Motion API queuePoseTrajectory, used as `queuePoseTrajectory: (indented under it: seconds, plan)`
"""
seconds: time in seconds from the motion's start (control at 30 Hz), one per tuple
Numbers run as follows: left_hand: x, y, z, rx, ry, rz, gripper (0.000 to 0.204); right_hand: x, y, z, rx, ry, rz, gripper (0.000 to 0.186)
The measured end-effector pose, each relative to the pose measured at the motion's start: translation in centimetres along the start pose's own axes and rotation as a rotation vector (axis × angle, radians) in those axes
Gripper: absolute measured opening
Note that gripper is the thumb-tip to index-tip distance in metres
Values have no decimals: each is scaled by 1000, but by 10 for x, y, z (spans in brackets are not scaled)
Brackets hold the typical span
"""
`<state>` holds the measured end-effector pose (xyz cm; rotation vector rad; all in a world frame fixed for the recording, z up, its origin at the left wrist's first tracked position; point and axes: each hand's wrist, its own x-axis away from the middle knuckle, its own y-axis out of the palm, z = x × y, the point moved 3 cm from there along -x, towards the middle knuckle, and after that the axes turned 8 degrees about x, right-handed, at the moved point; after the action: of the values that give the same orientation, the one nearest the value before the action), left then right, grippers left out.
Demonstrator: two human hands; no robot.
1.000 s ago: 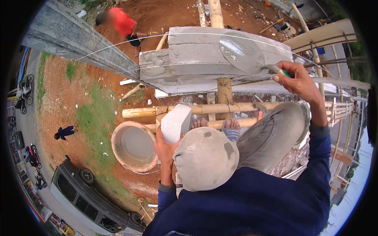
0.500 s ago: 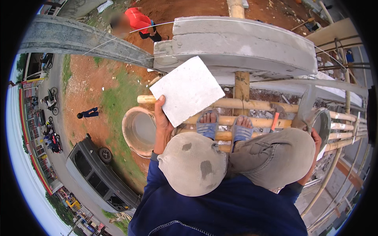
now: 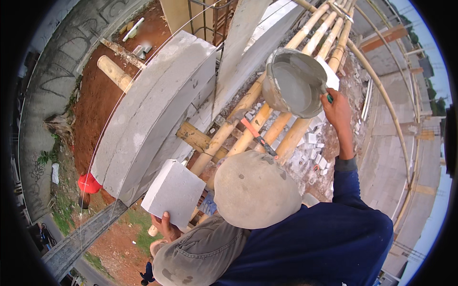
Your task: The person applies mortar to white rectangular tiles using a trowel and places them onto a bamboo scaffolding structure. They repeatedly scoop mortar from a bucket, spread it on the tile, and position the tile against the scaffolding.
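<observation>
My left hand (image 3: 166, 226) grips the lower edge of a white lightweight concrete block (image 3: 177, 191), thumb on its face. The block is held near my left knee, beside the wall. At the right, my right hand (image 3: 338, 110) is closed around a small green handle (image 3: 329, 98) at the rim of a mortar-stained bucket (image 3: 273, 93). Grey wet mortar (image 3: 296, 82) lies in the bucket. Whatever the green handle belongs to is hidden, so its kind does not show.
A block wall (image 3: 148, 114) with a string line runs along my left. Bamboo poles (image 3: 245, 140) form the platform under me. A hand tool with an orange-and-black handle (image 3: 258, 137) lies on them. Rubble (image 3: 317, 155) is below. A person in red (image 3: 89, 183) is beyond the wall.
My view has swung to the right, towards the bucket. The block stays in my left hand, now lower in view by my knee. My right hand, mostly hidden before, shows at the bucket's rim.
</observation>
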<state>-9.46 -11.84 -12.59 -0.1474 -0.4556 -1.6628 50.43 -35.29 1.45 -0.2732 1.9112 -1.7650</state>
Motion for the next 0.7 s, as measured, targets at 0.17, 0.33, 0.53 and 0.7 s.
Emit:
queuePoseTrajectory:
  seconds: [0.17,0.33,0.53,0.7]
  plan:
    - [-30,54,-10,-131,49,-255,91,-10,80,18,321,-53,-290,35]
    - [-51,101,-2,-214,81,-458,90,-8,108,64,-403,224,-407,34]
    - [-64,138,10,-252,75,-573,92,23,78,72,-1111,684,-577,22]
    - [-77,160,7,-391,155,-648,97,28,34,58,-1097,492,-564,22]
